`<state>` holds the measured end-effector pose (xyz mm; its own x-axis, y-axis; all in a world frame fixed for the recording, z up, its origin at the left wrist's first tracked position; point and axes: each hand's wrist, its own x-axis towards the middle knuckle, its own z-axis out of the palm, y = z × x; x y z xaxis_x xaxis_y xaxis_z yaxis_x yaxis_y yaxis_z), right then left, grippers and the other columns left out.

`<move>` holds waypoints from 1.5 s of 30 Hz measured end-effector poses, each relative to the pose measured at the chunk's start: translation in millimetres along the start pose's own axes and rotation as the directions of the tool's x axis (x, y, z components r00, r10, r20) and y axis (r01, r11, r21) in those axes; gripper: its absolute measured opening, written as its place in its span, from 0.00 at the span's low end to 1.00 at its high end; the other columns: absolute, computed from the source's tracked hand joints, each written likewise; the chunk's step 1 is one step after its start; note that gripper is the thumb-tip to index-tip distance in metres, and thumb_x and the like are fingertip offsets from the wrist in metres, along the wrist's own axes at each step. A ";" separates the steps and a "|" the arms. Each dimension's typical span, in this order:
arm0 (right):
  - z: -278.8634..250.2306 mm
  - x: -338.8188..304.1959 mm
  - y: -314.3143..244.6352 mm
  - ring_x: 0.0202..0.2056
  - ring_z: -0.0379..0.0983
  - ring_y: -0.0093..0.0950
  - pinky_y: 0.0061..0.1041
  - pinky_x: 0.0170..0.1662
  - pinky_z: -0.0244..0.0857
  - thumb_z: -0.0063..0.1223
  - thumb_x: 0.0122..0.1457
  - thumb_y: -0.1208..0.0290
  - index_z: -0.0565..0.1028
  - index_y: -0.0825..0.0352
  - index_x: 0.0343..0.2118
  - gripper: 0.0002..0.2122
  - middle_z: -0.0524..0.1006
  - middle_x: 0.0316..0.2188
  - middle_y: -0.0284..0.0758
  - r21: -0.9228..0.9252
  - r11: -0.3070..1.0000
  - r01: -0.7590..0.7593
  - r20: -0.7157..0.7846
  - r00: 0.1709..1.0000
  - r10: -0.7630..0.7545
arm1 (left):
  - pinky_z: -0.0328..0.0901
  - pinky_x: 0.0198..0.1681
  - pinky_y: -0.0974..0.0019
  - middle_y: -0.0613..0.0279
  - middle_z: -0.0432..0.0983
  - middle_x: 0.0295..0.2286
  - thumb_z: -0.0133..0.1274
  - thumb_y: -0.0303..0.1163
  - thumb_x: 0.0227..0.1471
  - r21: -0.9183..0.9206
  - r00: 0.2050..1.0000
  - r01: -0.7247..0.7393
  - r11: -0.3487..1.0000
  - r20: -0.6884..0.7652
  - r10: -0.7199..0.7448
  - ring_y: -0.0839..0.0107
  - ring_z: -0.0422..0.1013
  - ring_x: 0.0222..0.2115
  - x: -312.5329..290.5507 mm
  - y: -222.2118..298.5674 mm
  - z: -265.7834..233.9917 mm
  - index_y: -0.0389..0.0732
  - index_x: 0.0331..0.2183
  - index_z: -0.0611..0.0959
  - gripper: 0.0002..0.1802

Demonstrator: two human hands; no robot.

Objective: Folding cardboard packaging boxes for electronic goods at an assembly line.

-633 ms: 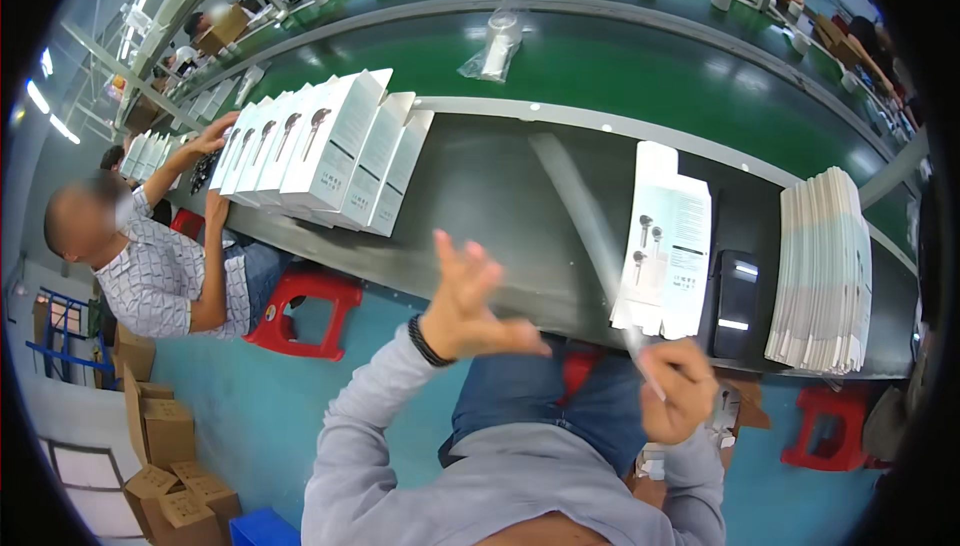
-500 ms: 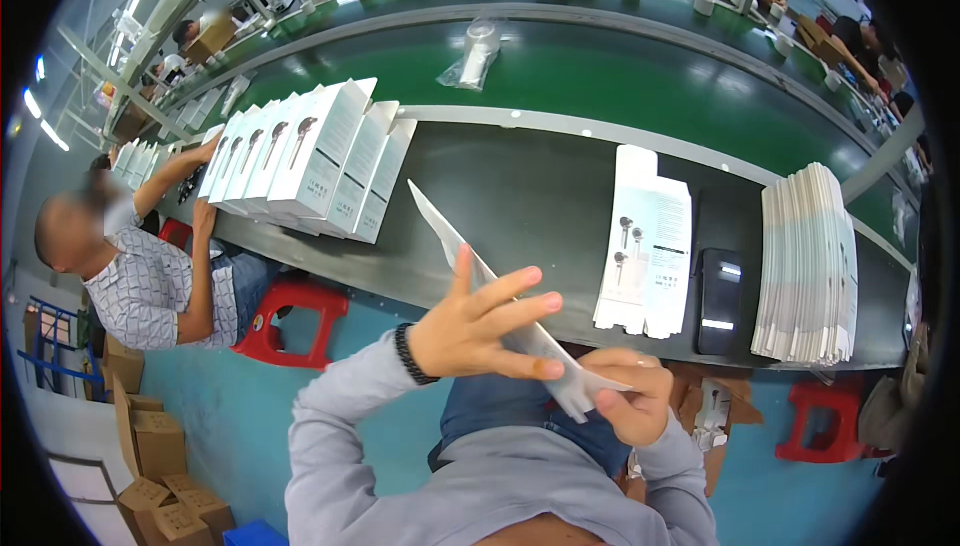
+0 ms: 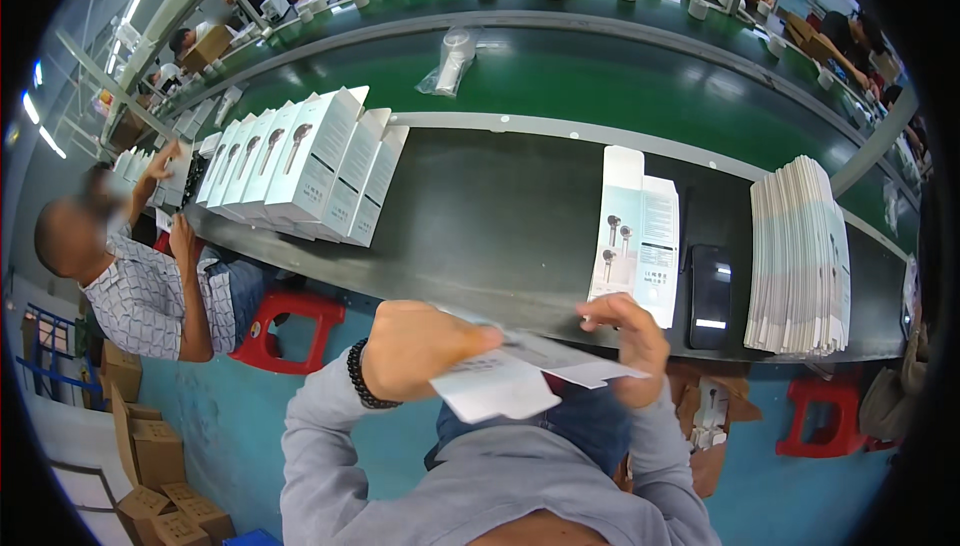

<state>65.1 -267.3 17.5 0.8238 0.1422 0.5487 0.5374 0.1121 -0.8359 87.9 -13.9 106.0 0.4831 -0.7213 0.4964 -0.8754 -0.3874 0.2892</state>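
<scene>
A pale folding carton [image 3: 500, 388], partly unfolded with its flaps jutting out, is held low in front of me at the table's near edge. My left hand [image 3: 415, 351], a dark beaded bracelet at the wrist, is closed on its left part, thumb on top. At its right end is my right hand [image 3: 640, 346], its fingers bent and apart above the card. The carton's pointed end lies against this hand near the thumb, which is mostly hidden. Beyond the right hand, flat carton blanks [image 3: 640, 241] with printed product pictures lie on the dark table [image 3: 470, 216].
Standing cartons [image 3: 290, 166] fill the table's left part. To the right are a black phone [image 3: 710, 296] and a thick stack of flat cartons [image 3: 800, 256]. A bagged white part [image 3: 453, 64] rests on the green conveyor [image 3: 600, 71]. A co-worker [image 3: 150, 276] sits at left.
My left hand has gone from spread fingers to a grip on the carton, which has come down and opened out. My right hand's pinch has loosened. The co-worker's arms have shifted left.
</scene>
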 end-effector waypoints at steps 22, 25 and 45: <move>43.4 -23.1 24.6 0.53 0.56 0.36 0.32 0.54 0.50 0.43 0.50 0.39 0.40 0.69 0.59 0.45 0.56 0.54 0.47 0.339 0.918 -0.206 -0.152 0.951 0.269 | 0.48 0.55 0.57 0.45 0.50 0.53 0.58 0.53 0.40 -0.854 0.739 0.334 0.400 -0.026 -0.673 0.59 0.53 0.54 -14.6 10.7 113.5 0.33 0.56 0.47 0.55; 55.7 -35.7 34.3 0.56 0.53 0.34 0.30 0.56 0.47 0.59 0.44 0.47 0.39 0.69 0.60 0.50 0.55 0.56 0.44 0.328 0.898 -0.295 -0.155 0.920 0.359 | 0.42 0.57 0.54 0.39 0.39 0.57 0.43 0.56 0.50 -0.641 0.867 0.346 0.685 -0.061 -0.495 0.49 0.42 0.58 -19.1 6.5 119.0 0.33 0.57 0.46 0.47; 44.8 -22.6 24.4 0.34 0.62 0.33 0.29 0.38 0.59 0.50 0.49 0.47 0.62 0.68 0.51 0.33 0.65 0.44 0.44 -0.156 0.988 -0.022 -0.123 0.992 0.003 | 0.61 0.43 0.58 0.50 0.68 0.37 0.54 0.21 0.39 -0.759 0.743 0.064 0.648 -0.397 -0.538 0.54 0.67 0.39 6.3 16.6 106.9 0.38 0.29 0.74 0.10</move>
<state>51.5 -223.8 -14.6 0.8414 0.0206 0.5400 0.5403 -0.0457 -0.8402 74.6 -86.2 26.5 0.8367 -0.0998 0.5385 -0.5243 0.1381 0.8402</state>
